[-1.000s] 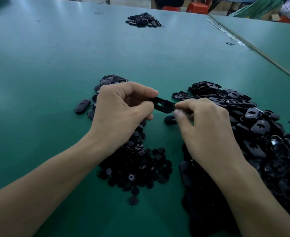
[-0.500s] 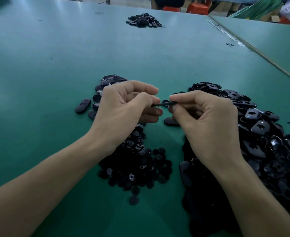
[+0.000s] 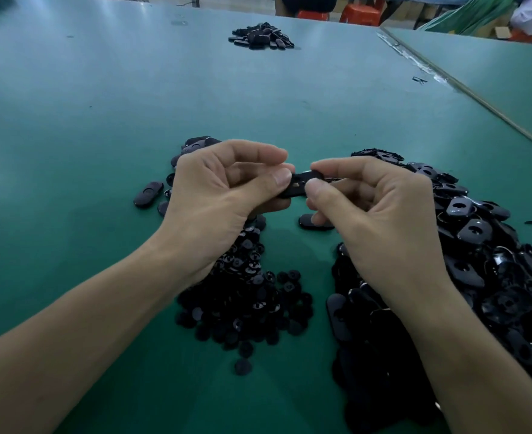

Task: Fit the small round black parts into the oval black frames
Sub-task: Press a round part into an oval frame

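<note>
An oval black frame (image 3: pixel 302 184) is hanging just above the tabletop (image 3: pixel 101 120), between both hands. The grip of the left hand (image 3: pixel 224 195) is pinching its left end between thumb and fingers, and the grip of the right hand (image 3: pixel 377 208) is pinching its right end. The small round black parts (image 3: pixel 249 302) are lying heaped beneath the left wrist, a pile of frames (image 3: pixel 483 261) is spreading under the right arm, and a lone oval piece (image 3: pixel 148 194) is lying left of the hands.
</note>
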`<state>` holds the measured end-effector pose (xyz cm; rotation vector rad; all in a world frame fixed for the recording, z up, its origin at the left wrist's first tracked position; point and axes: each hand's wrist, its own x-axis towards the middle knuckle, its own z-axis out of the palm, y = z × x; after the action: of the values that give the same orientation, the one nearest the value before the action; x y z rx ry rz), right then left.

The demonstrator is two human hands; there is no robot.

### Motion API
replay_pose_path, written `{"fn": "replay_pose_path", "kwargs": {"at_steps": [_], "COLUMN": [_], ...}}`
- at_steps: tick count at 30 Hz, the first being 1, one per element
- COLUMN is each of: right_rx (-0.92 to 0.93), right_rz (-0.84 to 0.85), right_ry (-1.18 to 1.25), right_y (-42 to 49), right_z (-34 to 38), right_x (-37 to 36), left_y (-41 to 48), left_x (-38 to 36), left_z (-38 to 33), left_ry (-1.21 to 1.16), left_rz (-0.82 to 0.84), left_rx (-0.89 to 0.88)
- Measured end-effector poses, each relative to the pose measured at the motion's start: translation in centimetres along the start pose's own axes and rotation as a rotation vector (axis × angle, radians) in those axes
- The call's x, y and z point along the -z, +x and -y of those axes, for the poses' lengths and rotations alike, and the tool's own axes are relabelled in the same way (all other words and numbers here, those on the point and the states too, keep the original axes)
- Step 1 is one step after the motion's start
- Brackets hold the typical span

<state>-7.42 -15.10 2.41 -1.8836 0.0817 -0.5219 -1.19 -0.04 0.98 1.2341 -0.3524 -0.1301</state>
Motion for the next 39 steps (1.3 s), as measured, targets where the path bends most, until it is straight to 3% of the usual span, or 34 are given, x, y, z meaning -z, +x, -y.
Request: {"fn": "replay_pose_path", "kwargs": {"at_steps": [8,18,24,30,37,39], "right_rx": [-0.044,-0.027,-0.031,-0.066,-0.004,0.044], "right_rz": [-0.02,0.053,0.191,0.173,0.127,0.204], "right_ry": [0.13,0.038,0.124,0.274,-0.015,-0.174], "right_y": [0.29,0.25,0.2,0.14,-0.21,-0.22], "right_z": [0.03,-0.21,-0.12,-0.22,-0.3,-0.45], "right_x": [0.08,0.27,0.1,0.06,0.09,0.29], "left_y": [-0.05,-0.09,0.16,-0.23,0.29,0.41], "left_x": [0.01,0.07,0.26,-0.02,0.25,0.36], "left_z": [-0.1,0.13,0.1,0.29,0.59,0.65], "left_ry": [0.033,0.07,0.029,0.17,0.15,0.151], "left_rz": [0.04,0.048,0.057,0.126,-0.04,-0.061], "left_rx": [-0.008,-0.019,-0.004,-0.049,-0.089,-0.106]}}
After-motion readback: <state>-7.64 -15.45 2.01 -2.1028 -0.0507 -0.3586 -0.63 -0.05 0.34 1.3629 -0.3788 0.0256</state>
